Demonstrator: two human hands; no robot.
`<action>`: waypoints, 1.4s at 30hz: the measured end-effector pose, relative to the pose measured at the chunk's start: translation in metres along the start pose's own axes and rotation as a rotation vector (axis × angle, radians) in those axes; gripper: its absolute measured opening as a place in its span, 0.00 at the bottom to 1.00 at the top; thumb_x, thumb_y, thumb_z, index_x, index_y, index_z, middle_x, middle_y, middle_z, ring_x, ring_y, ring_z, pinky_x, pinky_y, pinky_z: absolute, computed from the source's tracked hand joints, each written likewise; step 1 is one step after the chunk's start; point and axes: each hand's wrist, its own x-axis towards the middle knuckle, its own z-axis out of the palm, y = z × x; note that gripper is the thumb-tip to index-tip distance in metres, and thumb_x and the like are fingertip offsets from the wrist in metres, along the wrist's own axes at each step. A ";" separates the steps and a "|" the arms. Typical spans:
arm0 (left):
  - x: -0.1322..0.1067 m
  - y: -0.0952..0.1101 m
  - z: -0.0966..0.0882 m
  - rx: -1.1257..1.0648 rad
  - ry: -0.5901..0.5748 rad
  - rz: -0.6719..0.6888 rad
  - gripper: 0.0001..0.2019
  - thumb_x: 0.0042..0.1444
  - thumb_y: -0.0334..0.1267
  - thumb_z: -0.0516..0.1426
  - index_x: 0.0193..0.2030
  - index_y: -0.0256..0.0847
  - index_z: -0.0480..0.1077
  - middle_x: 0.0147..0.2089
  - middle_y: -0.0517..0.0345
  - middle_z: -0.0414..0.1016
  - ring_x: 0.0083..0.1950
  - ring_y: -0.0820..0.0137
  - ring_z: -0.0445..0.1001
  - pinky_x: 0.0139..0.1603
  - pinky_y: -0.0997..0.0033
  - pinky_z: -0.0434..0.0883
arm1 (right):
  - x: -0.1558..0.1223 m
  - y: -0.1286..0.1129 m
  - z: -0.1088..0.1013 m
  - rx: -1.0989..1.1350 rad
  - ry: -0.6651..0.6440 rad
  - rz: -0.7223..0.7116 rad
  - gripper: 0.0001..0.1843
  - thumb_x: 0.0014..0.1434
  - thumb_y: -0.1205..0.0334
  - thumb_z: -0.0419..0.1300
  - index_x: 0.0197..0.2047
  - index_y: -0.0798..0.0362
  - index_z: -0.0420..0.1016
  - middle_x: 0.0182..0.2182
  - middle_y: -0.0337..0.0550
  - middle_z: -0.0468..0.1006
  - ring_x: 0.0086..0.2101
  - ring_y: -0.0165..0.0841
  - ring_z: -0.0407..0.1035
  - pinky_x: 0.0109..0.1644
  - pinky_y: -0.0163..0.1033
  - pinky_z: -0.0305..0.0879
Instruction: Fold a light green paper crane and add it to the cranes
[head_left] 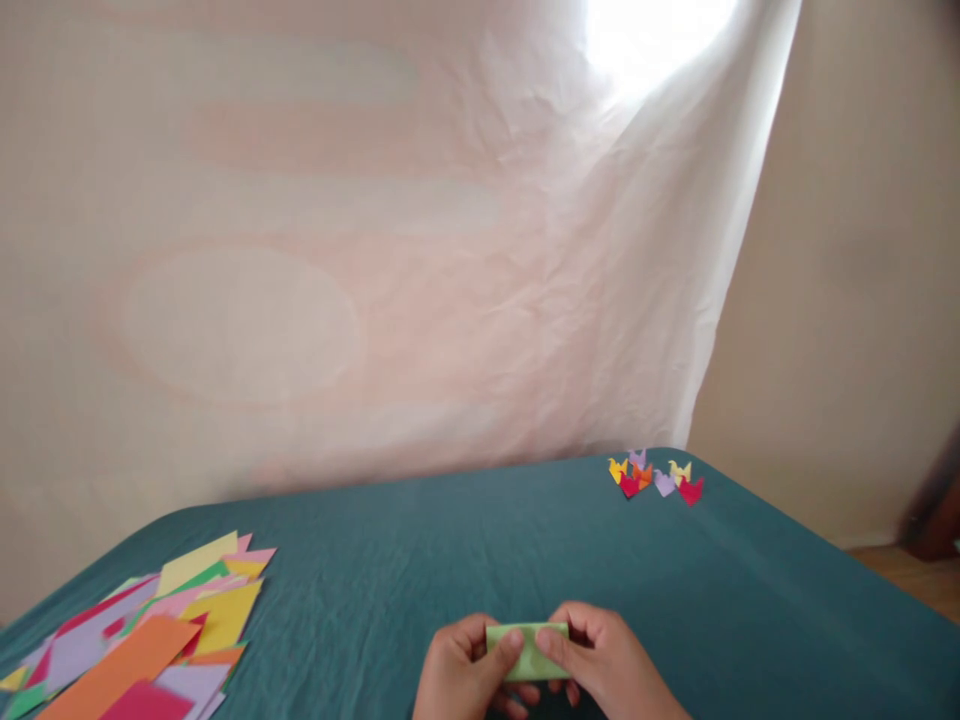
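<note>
Between my two hands is a small folded piece of light green paper [531, 660], a flat rectangle with its long side running left to right. My left hand [466, 668] pinches its left end, thumb on the near face and fingers behind. At the right end my right hand [604, 650] grips it the same way. Both thumbs press on the paper and point toward each other. The fingers behind the paper are partly hidden. The hands are over the near edge of the table, at the bottom of the view.
A dark green cloth covers the table [420, 540]. On the left lies a loose pile of coloured paper sheets [120, 640]. Several small folded paper birds [651, 475] stand near the far right corner. Behind the table hangs a pale sheet [420, 300], lit from the upper right.
</note>
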 end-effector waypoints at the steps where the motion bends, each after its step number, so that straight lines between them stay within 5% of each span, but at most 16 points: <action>1: 0.000 0.000 0.000 0.000 0.000 -0.002 0.26 0.37 0.61 0.64 0.25 0.36 0.66 0.25 0.50 0.78 0.26 0.65 0.77 0.24 0.73 0.71 | 0.001 0.001 0.000 -0.003 -0.002 0.004 0.26 0.52 0.37 0.58 0.28 0.56 0.71 0.20 0.39 0.72 0.19 0.27 0.64 0.23 0.31 0.58; 17: 0.017 -0.029 -0.010 0.001 0.014 0.048 0.26 0.39 0.58 0.64 0.32 0.36 0.66 0.24 0.54 0.77 0.21 0.69 0.76 0.18 0.78 0.68 | 0.005 0.006 -0.003 -0.107 0.040 -0.014 0.25 0.55 0.40 0.56 0.32 0.57 0.74 0.19 0.38 0.70 0.19 0.26 0.62 0.21 0.29 0.57; 22: 0.018 -0.031 -0.012 0.006 -0.001 0.050 0.24 0.41 0.56 0.64 0.32 0.36 0.66 0.24 0.56 0.76 0.21 0.70 0.75 0.18 0.77 0.68 | 0.006 0.008 -0.002 -0.166 0.070 -0.024 0.23 0.55 0.43 0.58 0.41 0.56 0.76 0.23 0.41 0.74 0.21 0.28 0.64 0.22 0.30 0.59; 27: 0.017 -0.031 -0.012 0.052 -0.013 0.058 0.20 0.44 0.53 0.62 0.33 0.36 0.66 0.25 0.56 0.75 0.22 0.69 0.75 0.20 0.75 0.69 | 0.003 -0.003 -0.003 -0.287 0.119 -0.085 0.18 0.57 0.49 0.57 0.36 0.55 0.80 0.26 0.43 0.78 0.25 0.31 0.69 0.26 0.30 0.61; 31: 0.011 -0.018 -0.014 0.298 0.000 0.090 0.12 0.50 0.43 0.56 0.35 0.36 0.69 0.26 0.59 0.74 0.22 0.70 0.73 0.20 0.76 0.65 | 0.001 -0.009 -0.003 -0.322 0.109 -0.098 0.13 0.56 0.55 0.59 0.34 0.54 0.81 0.28 0.42 0.80 0.29 0.34 0.72 0.32 0.31 0.64; 34: 0.004 -0.003 -0.017 0.604 0.086 0.256 0.06 0.49 0.34 0.55 0.32 0.37 0.73 0.29 0.59 0.75 0.28 0.72 0.71 0.27 0.78 0.63 | 0.002 -0.006 -0.002 -0.342 0.091 -0.097 0.11 0.55 0.59 0.59 0.34 0.53 0.81 0.29 0.42 0.81 0.31 0.34 0.74 0.34 0.32 0.64; 42: -0.001 0.005 -0.018 0.876 0.028 0.304 0.09 0.47 0.26 0.52 0.28 0.38 0.74 0.27 0.61 0.75 0.31 0.72 0.71 0.33 0.78 0.61 | 0.004 0.003 0.004 -0.460 0.064 -0.139 0.09 0.52 0.69 0.58 0.31 0.52 0.81 0.28 0.40 0.81 0.30 0.32 0.74 0.33 0.30 0.62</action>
